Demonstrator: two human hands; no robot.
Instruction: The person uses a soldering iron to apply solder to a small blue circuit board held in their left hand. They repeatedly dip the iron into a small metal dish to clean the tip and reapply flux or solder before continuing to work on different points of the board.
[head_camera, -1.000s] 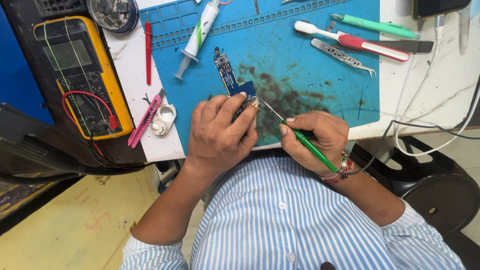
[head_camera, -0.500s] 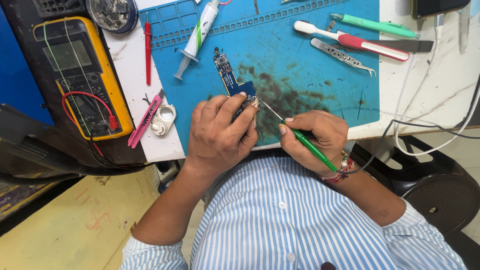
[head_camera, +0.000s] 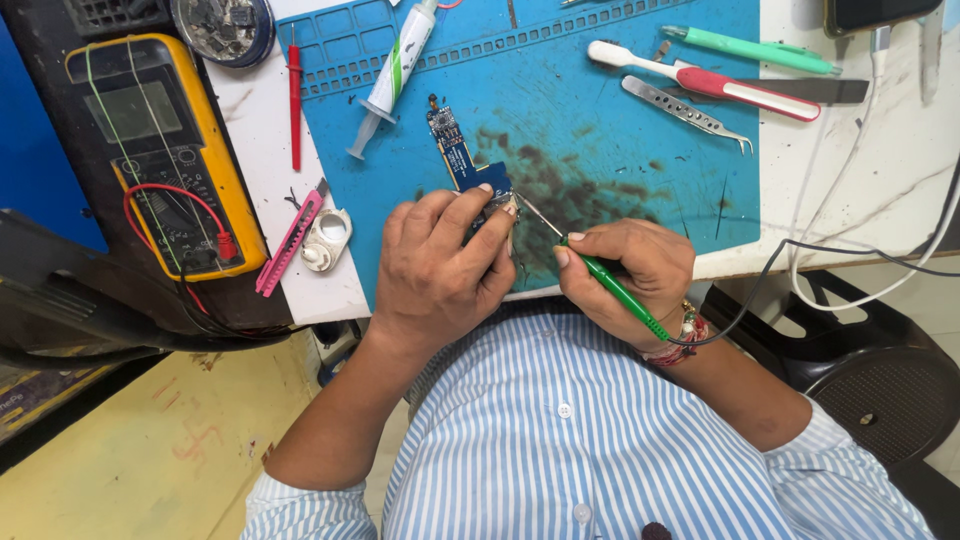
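Note:
A small blue circuit board (head_camera: 455, 152) lies on the blue work mat (head_camera: 600, 120). My left hand (head_camera: 440, 265) pins its near end down with the fingertips and covers that end. My right hand (head_camera: 625, 275) grips a green-handled soldering iron (head_camera: 610, 285) like a pen. Its thin metal tip (head_camera: 535, 215) reaches left to the board's near end, right by my left fingertips. A dark cable runs from the iron's handle off to the right.
A yellow multimeter (head_camera: 160, 150) with red leads sits at the left. A syringe (head_camera: 395, 70), a red probe (head_camera: 294, 100), a pink cutter (head_camera: 290, 240), a toothbrush (head_camera: 700, 80), tweezers (head_camera: 685, 112) and a green pen (head_camera: 750, 48) lie about the mat. A black stool (head_camera: 860, 380) stands at lower right.

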